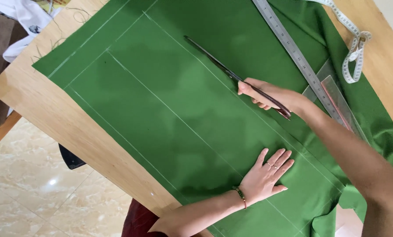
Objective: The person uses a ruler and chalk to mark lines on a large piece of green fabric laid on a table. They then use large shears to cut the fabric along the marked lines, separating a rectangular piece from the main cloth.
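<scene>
Scissors (225, 68) along chalk line, tips up-left

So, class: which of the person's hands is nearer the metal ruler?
Right. The right hand, holding the scissors, lies just beside the metal ruler; the left hand rests flat on the green fabric, farther away.

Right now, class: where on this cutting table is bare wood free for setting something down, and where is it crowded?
Free: the bare strip of wooden table along the green fabric's near edge, and a patch beyond the measuring tape. Crowded: the steel ruler and clear ruler lie beside the right hand with the scissors; the left hand presses the fabric.
</scene>
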